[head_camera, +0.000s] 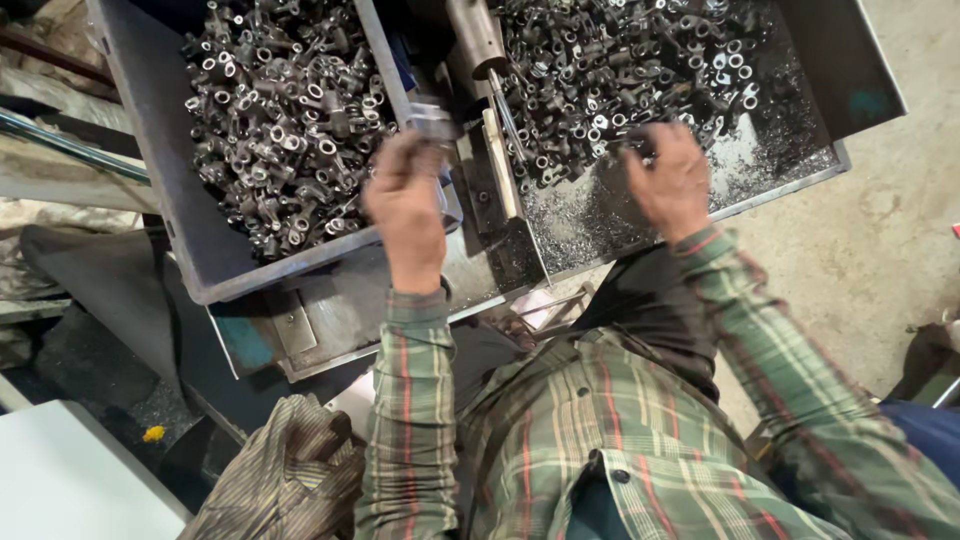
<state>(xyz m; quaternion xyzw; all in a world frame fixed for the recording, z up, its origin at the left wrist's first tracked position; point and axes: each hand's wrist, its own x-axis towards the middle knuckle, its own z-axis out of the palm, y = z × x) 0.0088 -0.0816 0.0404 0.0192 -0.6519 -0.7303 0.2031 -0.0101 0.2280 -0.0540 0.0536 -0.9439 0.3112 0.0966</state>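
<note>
My left hand (405, 200) is closed around a small grey metal part (432, 120), holding it at the machine fixture (478, 175) between the two trays. My right hand (672, 180) rests at the near edge of the heap in the right tray (800, 175). Its fingers curl down over a dark metal part (640, 150), and its back faces me, slightly blurred. Both trays hold several small ringed steel parts, those on the left (280, 120) in a grey bin (190, 250).
A steel cylinder (475, 40) and a slim rod (505, 115) stick out over the fixture. Metal shavings (590, 215) cover the right tray's near floor. A striped cloth (285, 480) lies at lower left beside a white surface (70, 480). Concrete floor (880, 240) is on the right.
</note>
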